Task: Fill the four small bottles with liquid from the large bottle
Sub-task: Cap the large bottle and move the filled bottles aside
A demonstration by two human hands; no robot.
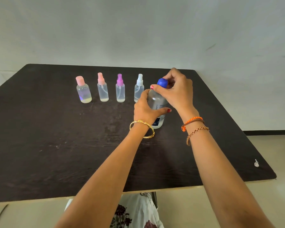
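Note:
A large clear bottle (pixel 157 102) with a blue cap (pixel 162 83) stands upright on the dark table (pixel 56 145). My left hand (pixel 146 109) grips its body. My right hand (pixel 175 89) pinches the blue cap from above. In a row to the left stand the small bottles: one with a pink flip cap (pixel 83 90), one with a pink spray top (pixel 102 88), one with a purple spray top (pixel 120 89), and one with a white spray top (pixel 139 87), partly hidden behind my left hand. Each small bottle shows a little liquid at its bottom.
A small white mark (pixel 256 163) lies near the table's right front corner. A pale wall rises behind the table's far edge. The near table edge runs just above my patterned clothing (pixel 135 211).

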